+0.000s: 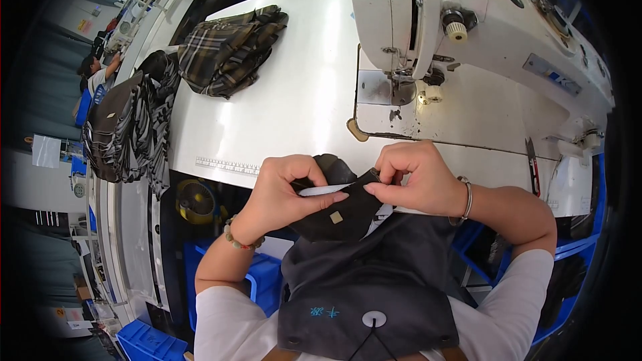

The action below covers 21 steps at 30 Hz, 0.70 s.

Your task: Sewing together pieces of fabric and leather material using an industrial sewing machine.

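Note:
My left hand (pixel 287 197) is closed on a dark fabric piece (pixel 328 224) with a white strip (pixel 324 190) along its folded edge and a small beige square on its face. The thumb lies over the white strip. My right hand (pixel 414 177) pinches the same piece at its upper right edge. I hold it at the front edge of the white table (pixel 234 134), below the needle area of the white sewing machine (pixel 374 7).
A pile of plaid pieces (pixel 227 50) lies at upper left, beside a thick dark stack (pixel 117 127). Red-handled snips (pixel 533 167) lie at right. A fan (pixel 195 197) and blue crates (pixel 150 344) are below. A co-worker (pixel 97 73) sits at far left.

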### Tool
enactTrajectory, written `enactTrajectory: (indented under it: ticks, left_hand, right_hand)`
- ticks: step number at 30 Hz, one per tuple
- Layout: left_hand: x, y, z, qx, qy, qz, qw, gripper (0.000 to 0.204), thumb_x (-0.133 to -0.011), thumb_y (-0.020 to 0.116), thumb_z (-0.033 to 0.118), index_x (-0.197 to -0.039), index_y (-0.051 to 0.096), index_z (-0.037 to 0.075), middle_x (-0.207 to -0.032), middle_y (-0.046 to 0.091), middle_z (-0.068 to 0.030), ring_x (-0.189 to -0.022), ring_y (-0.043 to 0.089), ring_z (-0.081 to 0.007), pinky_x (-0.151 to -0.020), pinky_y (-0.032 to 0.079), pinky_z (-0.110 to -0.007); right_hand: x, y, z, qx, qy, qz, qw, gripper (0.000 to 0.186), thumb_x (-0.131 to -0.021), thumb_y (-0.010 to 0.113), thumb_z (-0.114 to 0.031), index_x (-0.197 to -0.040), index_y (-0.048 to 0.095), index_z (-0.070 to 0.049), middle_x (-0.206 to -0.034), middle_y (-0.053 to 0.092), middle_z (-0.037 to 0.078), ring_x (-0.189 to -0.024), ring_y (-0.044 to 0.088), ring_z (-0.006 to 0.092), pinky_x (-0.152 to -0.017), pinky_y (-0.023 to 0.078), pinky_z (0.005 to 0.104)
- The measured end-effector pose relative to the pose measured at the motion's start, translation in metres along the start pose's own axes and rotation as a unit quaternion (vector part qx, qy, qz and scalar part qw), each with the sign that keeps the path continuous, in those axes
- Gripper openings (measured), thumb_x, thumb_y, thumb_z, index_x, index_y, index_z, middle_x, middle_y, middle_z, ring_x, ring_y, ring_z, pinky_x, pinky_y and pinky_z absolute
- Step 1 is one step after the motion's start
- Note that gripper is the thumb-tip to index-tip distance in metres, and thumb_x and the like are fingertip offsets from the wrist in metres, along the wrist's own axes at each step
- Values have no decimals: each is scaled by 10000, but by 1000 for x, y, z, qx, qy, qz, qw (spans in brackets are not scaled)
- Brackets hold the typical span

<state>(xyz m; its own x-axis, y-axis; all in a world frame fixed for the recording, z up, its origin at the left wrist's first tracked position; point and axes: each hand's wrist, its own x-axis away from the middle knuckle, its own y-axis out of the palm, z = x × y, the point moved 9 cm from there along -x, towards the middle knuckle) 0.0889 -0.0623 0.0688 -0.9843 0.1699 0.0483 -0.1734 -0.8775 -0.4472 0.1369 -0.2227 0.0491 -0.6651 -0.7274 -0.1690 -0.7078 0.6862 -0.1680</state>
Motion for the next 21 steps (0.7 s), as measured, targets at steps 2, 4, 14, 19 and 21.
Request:
enactTrajectory:
  ticks: [2, 4, 14, 19, 21]
  left_hand:
    - [-7, -2, 21, -40, 66, 24, 997, 260, -711, 881, 89, -725, 630, 27, -717, 653, -16, -636, 588, -89, -584, 466, -230]
    - [-15, 4, 29, -43, 105, 16, 993, 258, -713, 879, 92, -746, 632, 27, -734, 654, -20, -641, 595, -108, -587, 474, -243]
    - [-17, 9, 18, -49, 75, -14, 996, 243, -733, 871, 98, -722, 639, 25, -704, 644, -35, -620, 598, -119, -571, 470, -242]
    - [-17, 9, 14, -30, 52, -6, 998, 270, -728, 881, 113, -690, 630, 22, -673, 635, -29, -602, 582, -95, -556, 466, -229]
    - [-17, 9, 12, -29, 42, -6, 999, 278, -726, 884, 119, -681, 627, 22, -666, 634, -26, -597, 577, -91, -554, 465, -226]
  right_hand:
    - [0, 0, 1, 0, -3, 0, 1000, 242, -784, 781, -36, -661, 575, -13, -701, 613, 35, -579, 563, 83, -515, 443, 230]
    - [0, 2, 2, 3, -5, -10, 1000, 246, -788, 777, -39, -661, 568, -15, -701, 614, 31, -578, 563, 85, -517, 446, 232]
    - [1, 4, 0, 23, -28, -16, 999, 234, -814, 762, -61, -682, 573, -20, -718, 625, 40, -581, 571, 101, -521, 446, 247]
    - [1, 5, -2, 14, -44, -8, 999, 246, -834, 741, -111, -683, 563, -30, -628, 574, 35, -536, 505, 114, -494, 386, 276]
    - [1, 5, -2, 16, -43, -9, 999, 246, -834, 739, -111, -684, 561, -31, -631, 574, 38, -536, 504, 121, -497, 387, 281]
